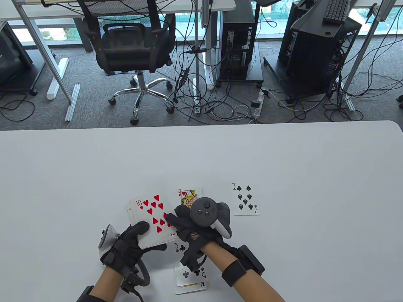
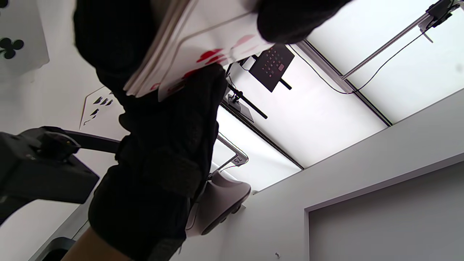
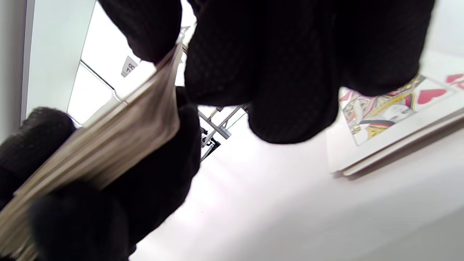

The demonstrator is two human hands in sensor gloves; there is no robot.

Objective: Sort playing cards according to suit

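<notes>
My left hand (image 1: 132,242) gripping the thick deck (image 1: 152,220), glossy ten of hearts on top, my right hand (image 1: 196,225) pinching its right edge, queen of hearts (image 1: 188,195) just beyond, seven of spades (image 1: 245,198) flat on the matte white table (image 1: 315,188) to the right.

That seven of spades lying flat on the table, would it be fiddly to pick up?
Probably. The seven of spades lies flush on the smooth white table, so fingers likely must slide it or pry an edge. It looks thin and light, so it should flex rather than break.

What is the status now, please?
Left hand grips deck, ten of hearts on top. Right hand pinches its edge. Nothing in the way.
</notes>
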